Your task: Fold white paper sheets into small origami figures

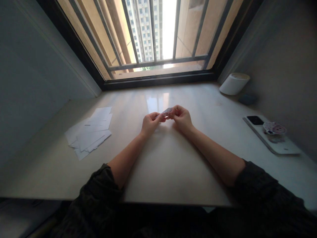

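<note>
Both my hands meet over the middle of a pale, glossy counter. Between them is a small, thin, greyish flat piece, like a card or a small plastic sleeve; its exact kind is too small to make out. My left hand pinches its near left end, thumb on top. At its right end my right hand is closed on it with thumb and bent fingers. The fingers cover much of the piece. Off to the left of my left hand lies a loose pile of white paper slips, overlapping each other.
A white phone with a round cartoon grip lies at the right. Behind it, a white cylinder stands by the wall near a dark, blurred object. A barred window closes the far side.
</note>
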`<state>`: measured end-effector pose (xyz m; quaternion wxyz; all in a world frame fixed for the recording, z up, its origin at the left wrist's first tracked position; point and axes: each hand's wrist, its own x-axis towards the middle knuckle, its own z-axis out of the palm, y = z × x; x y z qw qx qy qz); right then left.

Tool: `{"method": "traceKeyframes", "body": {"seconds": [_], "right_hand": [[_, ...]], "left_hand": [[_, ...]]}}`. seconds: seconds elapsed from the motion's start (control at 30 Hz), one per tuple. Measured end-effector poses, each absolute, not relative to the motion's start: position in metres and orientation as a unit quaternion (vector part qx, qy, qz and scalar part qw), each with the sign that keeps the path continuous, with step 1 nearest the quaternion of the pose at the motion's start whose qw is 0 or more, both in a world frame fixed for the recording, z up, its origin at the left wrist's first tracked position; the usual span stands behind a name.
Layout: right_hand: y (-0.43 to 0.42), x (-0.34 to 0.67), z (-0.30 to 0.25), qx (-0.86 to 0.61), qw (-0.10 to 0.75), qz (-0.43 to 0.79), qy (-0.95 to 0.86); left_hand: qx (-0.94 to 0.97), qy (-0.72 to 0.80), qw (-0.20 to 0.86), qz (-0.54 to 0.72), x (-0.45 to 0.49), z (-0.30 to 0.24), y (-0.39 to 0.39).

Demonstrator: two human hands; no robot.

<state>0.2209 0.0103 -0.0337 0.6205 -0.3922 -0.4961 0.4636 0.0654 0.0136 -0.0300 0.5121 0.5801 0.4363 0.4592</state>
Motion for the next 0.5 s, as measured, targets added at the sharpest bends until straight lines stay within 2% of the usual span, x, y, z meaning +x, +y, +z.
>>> {"method": "traceKeyframes", "body": {"seconds": [0.5], "right_hand": [[0.0163,0.2248,-0.0358,-0.416,0.648,0.463,-0.439]], "left_hand": [[0.532,0.436,0.556,0.466,0.0694,-0.0243,0.0104]]}}
